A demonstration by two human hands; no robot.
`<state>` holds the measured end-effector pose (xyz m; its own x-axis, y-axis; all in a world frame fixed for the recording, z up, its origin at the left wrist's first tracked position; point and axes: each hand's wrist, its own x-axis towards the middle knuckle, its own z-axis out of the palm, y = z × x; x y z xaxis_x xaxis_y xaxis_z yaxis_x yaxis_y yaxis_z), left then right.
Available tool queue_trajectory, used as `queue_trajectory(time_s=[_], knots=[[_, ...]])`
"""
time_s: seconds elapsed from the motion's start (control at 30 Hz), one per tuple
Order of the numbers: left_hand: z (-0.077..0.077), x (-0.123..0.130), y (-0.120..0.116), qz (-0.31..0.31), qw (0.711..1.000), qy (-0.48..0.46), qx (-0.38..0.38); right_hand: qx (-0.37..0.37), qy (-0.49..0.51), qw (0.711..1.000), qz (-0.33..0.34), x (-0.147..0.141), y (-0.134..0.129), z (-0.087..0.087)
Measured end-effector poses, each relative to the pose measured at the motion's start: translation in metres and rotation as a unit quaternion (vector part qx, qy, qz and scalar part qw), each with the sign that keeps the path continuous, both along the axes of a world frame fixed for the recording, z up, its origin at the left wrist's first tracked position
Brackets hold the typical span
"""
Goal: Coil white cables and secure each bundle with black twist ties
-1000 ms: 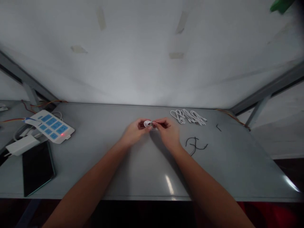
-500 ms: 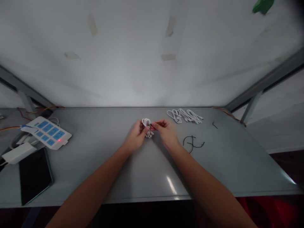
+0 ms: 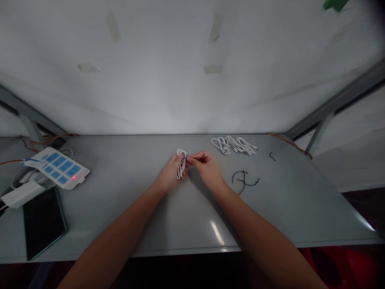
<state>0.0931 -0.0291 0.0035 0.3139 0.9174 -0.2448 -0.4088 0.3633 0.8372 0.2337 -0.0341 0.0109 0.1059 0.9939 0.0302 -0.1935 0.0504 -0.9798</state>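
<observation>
My left hand (image 3: 169,172) is closed around a coiled white cable (image 3: 181,164), held above the middle of the table. A thin black twist tie (image 3: 184,158) crosses the bundle at its waist. The thumb and fingers of my right hand (image 3: 207,165) pinch the tie's end on the right side of the coil. To the right lie several loose black twist ties (image 3: 244,179), and a short one (image 3: 272,157) rests farther off. Other coiled white cables (image 3: 234,145) lie side by side near the back edge.
On the left are a white power strip (image 3: 78,176) with blue sockets and a lit red light, a white adapter (image 3: 22,194) and a dark tablet (image 3: 45,222). A pale wall (image 3: 162,80) rises behind the grey table (image 3: 192,224). Metal struts (image 3: 319,134) stand at both sides.
The coil has turned in my left hand and shifted slightly left, now showing its long side. My right hand has moved a little left with it, still pinching the tie.
</observation>
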Motion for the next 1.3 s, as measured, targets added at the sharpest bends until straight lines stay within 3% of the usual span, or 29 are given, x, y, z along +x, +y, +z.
queue_trajectory(time_s=[0.27,0.47,0.57,0.67,0.8,0.93,1.07,1.3], knots=[[-0.001,-0.003,0.004,0.027,0.999,0.022,0.013,0.054,-0.112,0.992,0.011,-0.003,-0.008,0.002],[-0.010,-0.011,0.007,0.005,0.993,0.096,0.070,-0.025,-0.032,0.996,0.076,0.003,-0.001,0.004],[-0.005,-0.013,0.004,-0.009,0.996,0.064,0.060,-0.013,-0.026,0.996,0.086,0.008,0.004,0.001],[0.006,-0.013,0.000,-0.012,1.000,0.007,0.008,0.048,-0.123,0.990,0.053,0.009,0.005,-0.002],[0.015,-0.014,0.000,-0.014,0.997,-0.050,-0.051,0.200,-0.321,0.926,0.005,0.007,-0.002,-0.001],[0.013,-0.017,0.003,-0.006,0.994,-0.075,-0.082,0.282,-0.432,0.856,0.033,0.008,-0.007,0.005],[0.012,-0.020,0.006,-0.016,0.990,-0.092,-0.104,0.311,-0.463,0.827,0.070,0.010,-0.006,0.007],[0.008,-0.019,0.005,-0.034,0.991,-0.074,-0.105,0.327,-0.486,0.807,0.075,0.009,-0.005,0.001]])
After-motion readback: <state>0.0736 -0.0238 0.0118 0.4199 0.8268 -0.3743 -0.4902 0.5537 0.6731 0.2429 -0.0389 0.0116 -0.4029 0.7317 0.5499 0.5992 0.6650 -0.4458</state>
